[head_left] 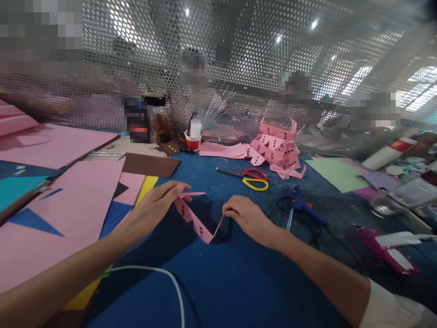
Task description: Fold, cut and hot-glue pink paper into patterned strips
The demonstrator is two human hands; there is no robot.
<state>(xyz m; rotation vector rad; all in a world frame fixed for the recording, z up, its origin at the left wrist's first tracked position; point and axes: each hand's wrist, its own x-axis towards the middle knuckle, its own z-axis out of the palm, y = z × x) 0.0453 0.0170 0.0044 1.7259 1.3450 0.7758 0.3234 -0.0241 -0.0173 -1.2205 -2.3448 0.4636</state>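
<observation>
- Left hand [166, 196] gripped 1 end of the folded pink paper strip [205, 234] over the worktop [225, 291].
- Right hand [246, 216] pinched its other end.
- Glue gun [299, 201] lay at the strip's 3 o'clock, paper cup [193, 144] at 12.

A single head-worn camera is looking forward and down from above and behind the fingers of the left hand [167, 193] and the right hand [252, 218]. It is sitting on the wearer's own side, close enough that both forearms [317, 273] are showing large, nearer than the fingers. The fingers themselves are falling near the middle of the view. The wide lens is covering the blue tabletop [218, 282] around them and reaching well beyond them to a perforated metal panel [239, 50].
</observation>
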